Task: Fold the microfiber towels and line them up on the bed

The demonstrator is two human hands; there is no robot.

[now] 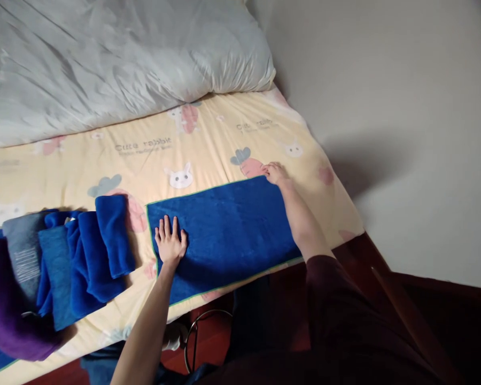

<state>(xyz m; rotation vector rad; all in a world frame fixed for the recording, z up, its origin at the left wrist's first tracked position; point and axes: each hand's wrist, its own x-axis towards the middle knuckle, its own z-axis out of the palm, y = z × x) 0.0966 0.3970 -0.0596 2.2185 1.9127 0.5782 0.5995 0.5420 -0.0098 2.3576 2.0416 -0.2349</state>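
Note:
A blue towel with a thin green edge lies spread flat on the bed. My left hand rests flat on its left end, fingers stretched out and slightly apart. My right hand reaches across to the towel's far right corner, its fingers curled down on that corner. Whether it pinches the cloth or only presses it is hard to make out.
A pile of folded towels in blue, grey and purple lies at the left of the bed. The yellow rabbit-print sheet covers the mattress, with a white duvet at the back. A white wall stands at right; a dark wooden bed frame runs below.

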